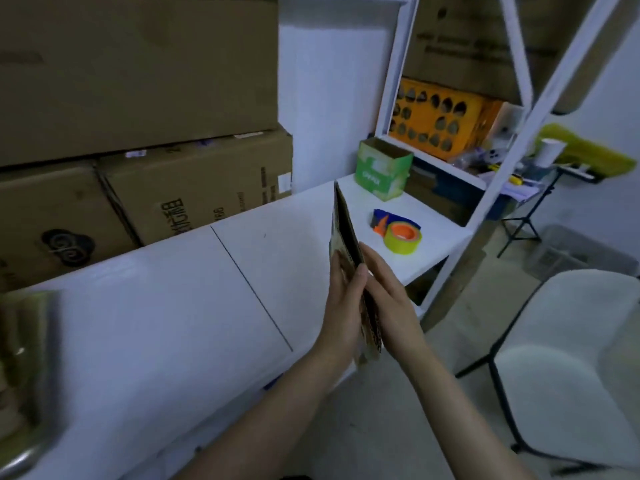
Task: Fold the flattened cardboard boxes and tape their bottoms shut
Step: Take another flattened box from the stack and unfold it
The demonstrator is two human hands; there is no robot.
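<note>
Head view: early step, I'd say. A flat box (pixel 347 226) is held upright and edge-on over the front edge of the bench (pixel 166 299), not yet opened out. The left hand (pixel 341 299) holds it w/ fingers on the left face and the thumb hooked at the near edge. The right hand (pixel 389 299) lies along the right face, fingers straight and pressed flat, not curled. So it's sandwiched btw both palms.

Next move prob. calls for pulling the two faces apart so the sleeve pops square, then turning the bottom up, folding the flaps in and reaching for the tape roll (pixel 403 238). That roll sits near, on the bench's right end, touching a blue and orange tape dispenser (pixel 380 219). Can't tell which end of the box is the bottom.

Materials etc.: the box is thin brown card w/ some print on the left face, too blurred to read. It's stiff enough to stand straight, its edge a narrow dark line. Tape roll is a glossy yellow-green ring w/ an orange core. Bench is smooth, white and hard, w/ one thin seam across it. Behind the roll is a small green carton (pixel 382 171), top open, already squared. Big matte brown cartons (pixel 194 192) are stacked behind the bench.
</note>
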